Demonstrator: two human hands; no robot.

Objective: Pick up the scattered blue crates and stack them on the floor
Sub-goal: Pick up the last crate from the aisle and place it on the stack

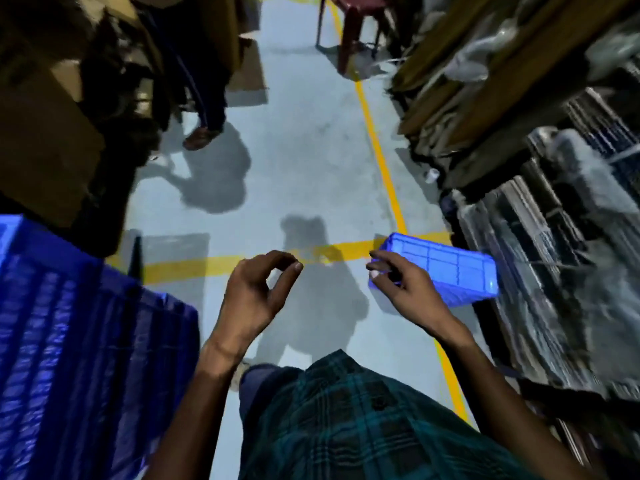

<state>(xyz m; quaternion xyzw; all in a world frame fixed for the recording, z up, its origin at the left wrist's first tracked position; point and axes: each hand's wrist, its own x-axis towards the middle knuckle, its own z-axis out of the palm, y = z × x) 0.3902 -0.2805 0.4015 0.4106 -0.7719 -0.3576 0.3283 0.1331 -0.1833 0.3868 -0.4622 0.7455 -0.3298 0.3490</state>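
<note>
On the grey floor [311, 168], by the yellow line [381, 157], a blue crate [446, 268] is lying upturned, its ribbed base gleaming. The right hand [398, 282] is hovering over its near corner, fingers loosely curled and holding nothing, likely readying a grasp; the left hand [256, 289] is hanging empty, fingers curled. A blue stack [86, 341] is standing at left.

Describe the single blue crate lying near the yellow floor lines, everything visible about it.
The blue crate looks like moulded plastic, bright blue, rectangular, with a ribbed grid pattern on the face turned toward the camera. It appears to lie overturned or on its side on the grey floor, by the crossing of the yellow lines and close to the wrapped goods on the right. The right hand overlaps its near-left corner in the view; whether the fingers actually touch it cannot be told. No contents show.
</note>
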